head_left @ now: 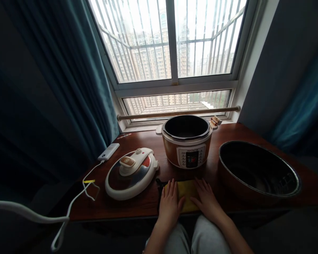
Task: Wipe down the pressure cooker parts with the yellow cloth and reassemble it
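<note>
A folded yellow cloth lies at the table's front edge, with something dark under its left side. My left hand rests flat on the cloth's left part, fingers stretched forward. On its right part lies my right hand, open and flat too. Just beyond the cloth stands an electric pressure cooker body, brown and white, lidless, with its control panel facing me. To the left sits its round lid with a white rim and handle. A dark inner pot stands at the right.
A white power bank with a white cable lies on the left of the wooden table. Small wooden-looking pieces sit by the cooker's right handle. Behind are a rail, a barred window and blue curtains.
</note>
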`<state>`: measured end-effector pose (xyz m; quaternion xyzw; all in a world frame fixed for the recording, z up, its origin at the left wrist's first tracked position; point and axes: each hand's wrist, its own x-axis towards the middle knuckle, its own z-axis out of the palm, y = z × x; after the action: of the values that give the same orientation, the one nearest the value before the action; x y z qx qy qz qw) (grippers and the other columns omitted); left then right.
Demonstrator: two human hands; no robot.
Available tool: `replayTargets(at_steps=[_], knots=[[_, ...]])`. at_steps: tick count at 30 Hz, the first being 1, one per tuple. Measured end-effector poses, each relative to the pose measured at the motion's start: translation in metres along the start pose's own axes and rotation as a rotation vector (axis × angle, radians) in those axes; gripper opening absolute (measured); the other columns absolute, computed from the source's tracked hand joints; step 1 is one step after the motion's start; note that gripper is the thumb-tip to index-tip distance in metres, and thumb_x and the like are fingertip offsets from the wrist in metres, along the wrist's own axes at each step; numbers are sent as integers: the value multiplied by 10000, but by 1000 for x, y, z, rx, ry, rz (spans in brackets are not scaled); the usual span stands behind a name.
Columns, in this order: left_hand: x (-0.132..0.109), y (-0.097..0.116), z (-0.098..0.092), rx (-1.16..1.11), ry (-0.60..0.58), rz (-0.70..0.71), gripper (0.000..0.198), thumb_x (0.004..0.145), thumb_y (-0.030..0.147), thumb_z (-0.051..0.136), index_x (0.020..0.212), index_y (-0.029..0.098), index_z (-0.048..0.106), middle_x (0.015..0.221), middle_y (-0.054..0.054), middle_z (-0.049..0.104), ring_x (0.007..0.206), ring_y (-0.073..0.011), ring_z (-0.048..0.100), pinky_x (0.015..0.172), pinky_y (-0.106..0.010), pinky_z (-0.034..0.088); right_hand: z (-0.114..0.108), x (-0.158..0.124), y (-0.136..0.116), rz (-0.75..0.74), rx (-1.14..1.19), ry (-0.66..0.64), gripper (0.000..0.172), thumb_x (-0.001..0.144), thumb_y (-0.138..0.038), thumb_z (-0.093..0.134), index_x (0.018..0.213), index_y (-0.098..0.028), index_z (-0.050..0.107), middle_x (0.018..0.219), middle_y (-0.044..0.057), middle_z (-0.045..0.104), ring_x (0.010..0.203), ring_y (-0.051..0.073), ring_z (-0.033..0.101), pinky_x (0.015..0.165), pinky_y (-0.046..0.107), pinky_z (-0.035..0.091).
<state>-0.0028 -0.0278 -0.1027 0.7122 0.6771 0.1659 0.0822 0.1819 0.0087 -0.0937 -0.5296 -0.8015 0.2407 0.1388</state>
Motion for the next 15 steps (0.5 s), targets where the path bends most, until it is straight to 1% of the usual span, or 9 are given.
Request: replayTargets(at_steps=[3,4,6,7,9,10,12,14,15], knots=[[4,15,-12,-162,5,-43,583,804,276,477,1353,108,374,1439,-141,316,1348,-288,232,1084,-501,203,-26,-22,-5,-72,279,143,571,830,-386,445,1358,-177,385,1455,69,290,1363,237,187,1088,439,245],[5,24,-18,-259,6,-32,566,804,262,477,1343,114,393,1426,-137,345,1339,-277,260,1087,-477,216,-42,-32,-4,-104,372,196,542,826,-382,462,1336,-202,421,1438,63,328,1342,233,251,1082,433,264],[10,46,-31,-509,-7,26,504,825,284,470,1310,146,449,1374,-121,434,1298,-249,350,1080,-415,264,-86,-51,5,-115,473,312,491,800,-395,519,1276,-277,494,1390,44,410,1282,242,367,1065,436,292],[14,59,-38,-650,-21,51,467,838,313,467,1282,169,485,1338,-113,481,1264,-239,401,1069,-390,290,-112,-59,16,-70,489,431,471,771,-410,556,1230,-309,537,1347,39,465,1246,253,414,1049,440,307],[25,86,-48,-932,-59,80,406,835,359,497,1206,206,555,1260,-99,555,1199,-233,474,1042,-368,329,-166,-67,51,102,475,692,423,724,-421,603,1134,-319,614,1253,69,553,1178,280,478,1005,452,324],[32,100,-52,-1084,-87,82,385,827,371,516,1170,209,577,1231,-99,576,1177,-231,493,1035,-364,337,-191,-67,74,229,459,808,385,724,-392,608,1100,-313,637,1213,92,580,1147,282,501,972,455,333],[51,123,-53,-1387,-153,32,387,792,386,570,1122,183,592,1195,-123,595,1148,-241,519,1014,-367,361,-233,-61,125,467,494,984,297,725,-298,629,1012,-246,683,1095,160,632,1071,273,551,886,451,355],[71,140,-48,-1596,-168,-88,472,737,408,636,1131,155,575,1229,-151,566,1180,-254,493,1024,-365,348,-259,-51,174,546,640,1043,226,709,-177,640,926,-192,700,1076,188,633,1062,240,558,844,417,363],[80,147,-44,-1670,-165,-149,531,712,415,664,1157,147,556,1267,-159,534,1215,-254,458,1038,-355,330,-266,-46,194,575,787,991,171,723,-132,613,861,-171,706,1081,199,628,1046,223,569,834,410,366]])
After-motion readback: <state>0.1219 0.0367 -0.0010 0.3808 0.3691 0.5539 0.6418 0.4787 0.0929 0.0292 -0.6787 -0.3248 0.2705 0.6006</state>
